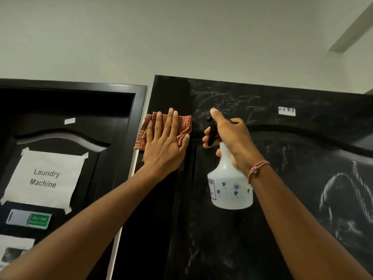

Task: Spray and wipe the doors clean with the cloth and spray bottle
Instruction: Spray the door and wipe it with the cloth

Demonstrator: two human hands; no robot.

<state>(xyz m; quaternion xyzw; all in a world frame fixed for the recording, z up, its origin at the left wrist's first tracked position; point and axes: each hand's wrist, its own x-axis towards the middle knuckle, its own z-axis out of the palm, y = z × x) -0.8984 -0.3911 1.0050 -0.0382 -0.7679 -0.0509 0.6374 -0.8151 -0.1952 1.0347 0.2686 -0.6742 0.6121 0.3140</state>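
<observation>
A black door [282, 199] fills the right half of the view, streaked with whitish smears. My left hand [164, 143] lies flat with straight fingers on an orange checked cloth [184, 123], pressing it against the door's upper left corner. My right hand [230, 138] grips the neck and black trigger of a white spray bottle [230, 188] with blue flower prints, held upright close to the door, nozzle at the level of the cloth. A pink braided band circles my right wrist.
A second black door [113, 126] in its frame stands to the left, carrying a taped paper sign [45, 179] reading "Laundry Machine", a small green and grey plate [29, 219] and more paper below. A small white label [286, 111] sits high on the right door. Pale wall above.
</observation>
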